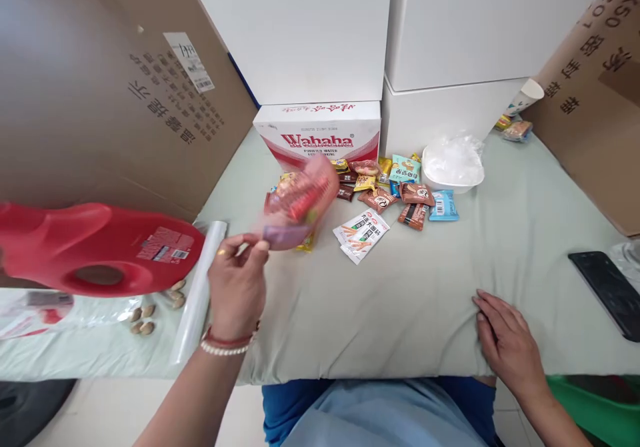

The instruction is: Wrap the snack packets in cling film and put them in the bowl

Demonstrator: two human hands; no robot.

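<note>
My left hand (pixel 239 280) pinches the rim of a pink see-through plastic container (pixel 320 179) between thumb and fingers. The container is smeared by motion and tilted; red and coloured shapes show in or through it, I cannot tell which. It hangs over the left part of a pile of wrapped snacks, hiding some. Just right of it lie two white snack sachets (pixel 362 235). Brown snack packets (pixel 379 200) and a light blue packet (pixel 444 205) lie beyond. My right hand (pixel 510 337) rests on the cloth near the front edge, fingers stretched out, holding nothing.
A white bowl (pixel 453 184) with clear plastic in it stands behind the snacks. The Wahaha box (pixel 320 134) is at the back. At left are a red jug (pixel 100 250), a plastic roll (pixel 200 294) and several nuts (pixel 143 320). A phone (pixel 605 290) lies at right.
</note>
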